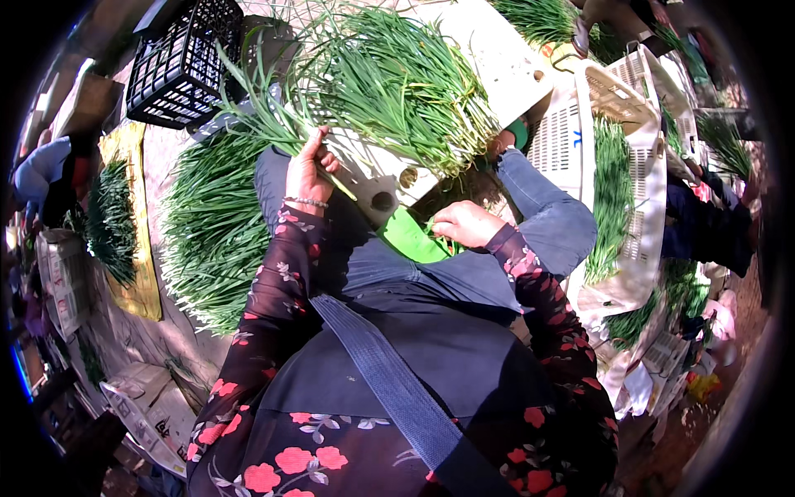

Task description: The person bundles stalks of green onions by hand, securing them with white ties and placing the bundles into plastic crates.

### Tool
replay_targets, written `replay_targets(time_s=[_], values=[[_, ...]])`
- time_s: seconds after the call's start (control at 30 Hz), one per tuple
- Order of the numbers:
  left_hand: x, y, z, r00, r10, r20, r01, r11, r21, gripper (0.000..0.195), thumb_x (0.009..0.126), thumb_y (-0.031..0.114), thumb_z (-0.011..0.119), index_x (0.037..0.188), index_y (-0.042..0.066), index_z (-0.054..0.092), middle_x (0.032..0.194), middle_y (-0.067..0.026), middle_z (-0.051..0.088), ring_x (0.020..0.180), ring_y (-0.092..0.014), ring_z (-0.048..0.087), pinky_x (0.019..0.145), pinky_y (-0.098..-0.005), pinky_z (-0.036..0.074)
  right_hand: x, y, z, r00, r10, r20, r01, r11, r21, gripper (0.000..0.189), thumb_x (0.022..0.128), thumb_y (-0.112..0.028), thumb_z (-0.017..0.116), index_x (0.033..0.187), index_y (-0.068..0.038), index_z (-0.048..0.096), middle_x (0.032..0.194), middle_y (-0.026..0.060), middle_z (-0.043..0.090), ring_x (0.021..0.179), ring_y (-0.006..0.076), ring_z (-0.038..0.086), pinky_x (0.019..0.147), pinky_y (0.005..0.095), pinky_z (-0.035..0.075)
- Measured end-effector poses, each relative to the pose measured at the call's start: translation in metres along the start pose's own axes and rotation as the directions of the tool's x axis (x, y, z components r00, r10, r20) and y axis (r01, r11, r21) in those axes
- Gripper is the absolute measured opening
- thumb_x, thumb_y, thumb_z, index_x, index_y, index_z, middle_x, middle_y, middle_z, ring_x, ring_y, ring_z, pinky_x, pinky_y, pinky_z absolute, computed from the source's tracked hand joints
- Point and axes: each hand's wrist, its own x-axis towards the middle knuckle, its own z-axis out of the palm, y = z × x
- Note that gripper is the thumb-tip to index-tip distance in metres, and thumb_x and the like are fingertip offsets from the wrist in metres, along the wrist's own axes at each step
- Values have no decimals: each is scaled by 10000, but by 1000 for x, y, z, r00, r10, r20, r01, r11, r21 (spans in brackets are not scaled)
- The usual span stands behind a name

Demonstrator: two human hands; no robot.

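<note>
My left hand (310, 168), a beaded bracelet at its wrist, grips a small bunch of chive-like green stalks (264, 118). Their leaves fan out to the upper left, and a pale stem end sticks out below the fist. Between my knees, my right hand (469, 223) pinches a few thin green leaf scraps (431, 227) above a bright green object (407, 236), whose kind I cannot tell. Ahead, a large heap of chives (397, 87) lies on a white plastic surface with round holes (416, 183). Another thick pile of chives (217, 230) rests on the ground left of my leg.
A black plastic crate (186, 65) stands at the upper left. White slatted crates (556, 140) are close by my right knee, one holding chives (608, 192). Further left, a yellow sack (146, 267) lies under more greens. A cardboard box (152, 410) sits at the lower left. Other people are nearby.
</note>
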Motion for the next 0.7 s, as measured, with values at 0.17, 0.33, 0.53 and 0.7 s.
replay_targets(time_s=[0.17, 0.33, 0.53, 0.7], values=[[-2, 6, 1, 988, 153, -17, -153, 988, 18, 153, 889, 105, 601, 1014, 19, 593, 899, -61, 599, 732, -141, 523, 639, -292, 446, 4, 23, -16, 953, 185, -239, -182, 983, 33, 162, 750, -270, 653, 816, -128, 691, 777, 128, 655, 797, 310, 644, 670, 442, 506], [-3, 14, -17, 974, -6, 226, 81, 942, -326, 159, 952, 86, 484, 1094, 15, 501, 870, -46, 495, 633, -100, 409, 544, -232, 370, 68, 18, -5, 649, 48, -760, -335, 914, -227, 374, 719, -308, 736, 1003, -99, 610, 971, 94, 550, 972, 311, 528, 770, 413, 480], [-24, 26, -7, 970, 56, 237, 29, 940, -340, 197, 978, 225, 479, 992, 43, 553, 707, 15, 437, 514, -63, 326, 445, -203, 282, 123, 53, 3, 649, 371, -664, -409, 906, 107, 493, 725, -278, 735, 1115, -55, 530, 1077, 163, 556, 1021, 339, 564, 850, 442, 471], [-26, 33, -6, 968, 121, 222, -38, 937, -347, 200, 970, 239, 497, 993, 54, 571, 702, 11, 398, 539, -72, 319, 459, -206, 282, 139, 95, -32, 599, 495, -630, 88, 741, 666, 515, 817, -349, 673, 1110, 63, 570, 927, 147, 643, 808, 247, 620, 725, 334, 503]])
